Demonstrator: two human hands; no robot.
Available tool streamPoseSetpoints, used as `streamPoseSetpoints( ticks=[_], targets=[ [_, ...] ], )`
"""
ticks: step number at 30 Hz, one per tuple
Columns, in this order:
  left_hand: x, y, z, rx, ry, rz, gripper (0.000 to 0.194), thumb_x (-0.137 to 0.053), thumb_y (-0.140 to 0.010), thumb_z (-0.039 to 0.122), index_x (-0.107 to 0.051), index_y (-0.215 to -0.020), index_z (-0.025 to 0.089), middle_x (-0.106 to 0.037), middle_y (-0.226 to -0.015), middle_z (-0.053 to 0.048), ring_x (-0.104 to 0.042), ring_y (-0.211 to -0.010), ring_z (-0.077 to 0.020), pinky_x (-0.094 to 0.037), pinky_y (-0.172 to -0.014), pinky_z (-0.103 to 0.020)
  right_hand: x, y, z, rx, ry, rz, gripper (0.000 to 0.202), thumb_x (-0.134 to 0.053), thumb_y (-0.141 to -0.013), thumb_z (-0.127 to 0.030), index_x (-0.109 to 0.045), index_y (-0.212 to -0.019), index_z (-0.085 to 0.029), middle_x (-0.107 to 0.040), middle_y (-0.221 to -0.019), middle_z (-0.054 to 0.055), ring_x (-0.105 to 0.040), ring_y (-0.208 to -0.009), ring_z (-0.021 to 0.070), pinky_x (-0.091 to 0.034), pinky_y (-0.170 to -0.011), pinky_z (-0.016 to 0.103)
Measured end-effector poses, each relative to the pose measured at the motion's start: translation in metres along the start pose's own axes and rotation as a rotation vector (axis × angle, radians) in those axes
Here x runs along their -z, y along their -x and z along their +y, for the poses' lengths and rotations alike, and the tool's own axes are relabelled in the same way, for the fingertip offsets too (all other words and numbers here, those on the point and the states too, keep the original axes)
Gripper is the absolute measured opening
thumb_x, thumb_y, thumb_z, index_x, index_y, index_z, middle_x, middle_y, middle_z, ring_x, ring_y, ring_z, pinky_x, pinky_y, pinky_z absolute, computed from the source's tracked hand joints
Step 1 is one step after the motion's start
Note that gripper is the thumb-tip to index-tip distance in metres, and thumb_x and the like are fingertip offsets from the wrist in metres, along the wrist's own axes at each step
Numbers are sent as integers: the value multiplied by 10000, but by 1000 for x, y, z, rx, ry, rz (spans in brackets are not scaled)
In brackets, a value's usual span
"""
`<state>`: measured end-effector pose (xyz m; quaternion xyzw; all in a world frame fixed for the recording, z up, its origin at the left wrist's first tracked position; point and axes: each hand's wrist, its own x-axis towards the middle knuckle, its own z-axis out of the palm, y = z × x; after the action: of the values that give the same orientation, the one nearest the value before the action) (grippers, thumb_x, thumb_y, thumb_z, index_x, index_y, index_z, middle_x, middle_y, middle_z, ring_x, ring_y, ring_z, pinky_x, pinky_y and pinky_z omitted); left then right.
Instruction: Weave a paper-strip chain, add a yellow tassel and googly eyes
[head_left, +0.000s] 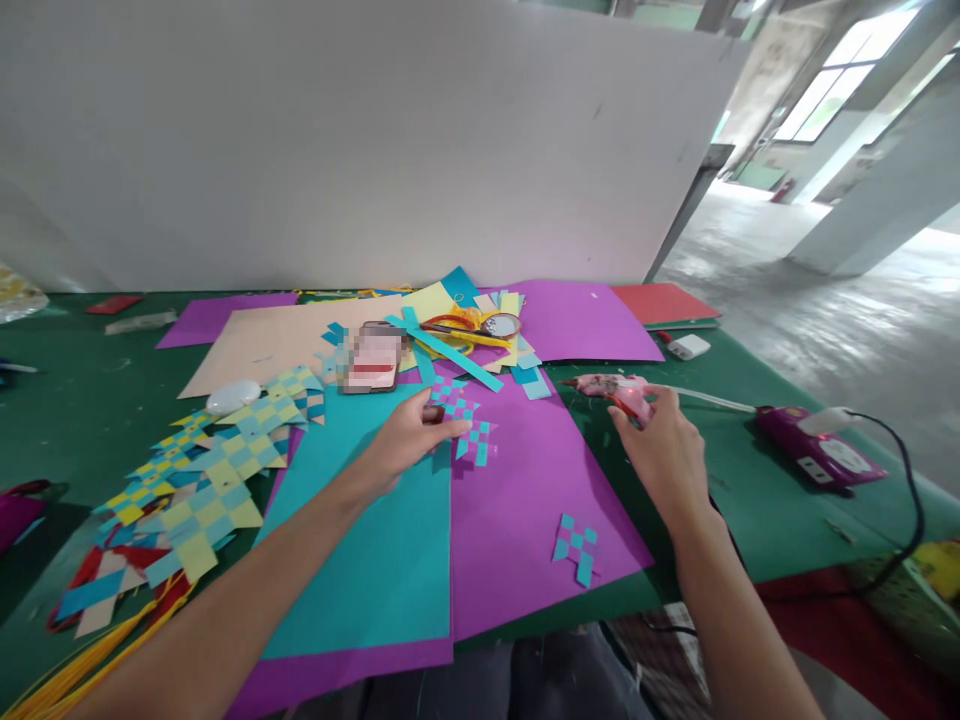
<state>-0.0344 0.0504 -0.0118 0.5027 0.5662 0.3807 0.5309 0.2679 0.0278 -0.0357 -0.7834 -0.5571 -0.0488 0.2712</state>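
Note:
Between the fingers and thumb of my left hand (412,435) is a woven paper piece (474,440) in purple and turquoise checks, held just over the sheets. A small dark item (433,413) shows by those fingers, too small to name. On the right, my right hand (664,440) has its thumb and fingers around the rear of a pink hot glue gun (607,385), whose nozzle points left. From its back runs a clear glue stick (712,400). A smaller checked paper piece (576,548) lies on the purple sheet (517,540), beside the turquoise sheet (360,560).
A phone (373,355) stands behind my left hand, near paper strips (450,350) and scissors (457,328). Woven yellow and blue pieces (217,480) pile up left, with a white mouse-shaped object (233,397). A purple power strip (817,450) with a black cable sits right.

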Motion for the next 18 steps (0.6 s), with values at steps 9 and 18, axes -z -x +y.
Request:
streamPoseSetpoints(
  ticks=[9,18],
  targets=[
    [-2,6,5,25,314,-130,265,-795,-647,283,-567,-710,163,-568,-659,38,-563,-598,-94,-461,-574,-223,10,13,2,221,176,70,507,-498,-884,-447,-511,-1247,-94,-612,-1091,202,-530,-1018,342,-430,-788,444],
    [-6,10,9,47,284,-131,298,-819,-584,231,-557,-709,165,-521,-678,65,-539,-647,-77,-456,-628,-210,44,107,-4,597,-75,-242,345,-641,-802,-471,-632,-1022,-205,-643,-1074,103,-570,-996,293,-481,-837,432]
  ],
)
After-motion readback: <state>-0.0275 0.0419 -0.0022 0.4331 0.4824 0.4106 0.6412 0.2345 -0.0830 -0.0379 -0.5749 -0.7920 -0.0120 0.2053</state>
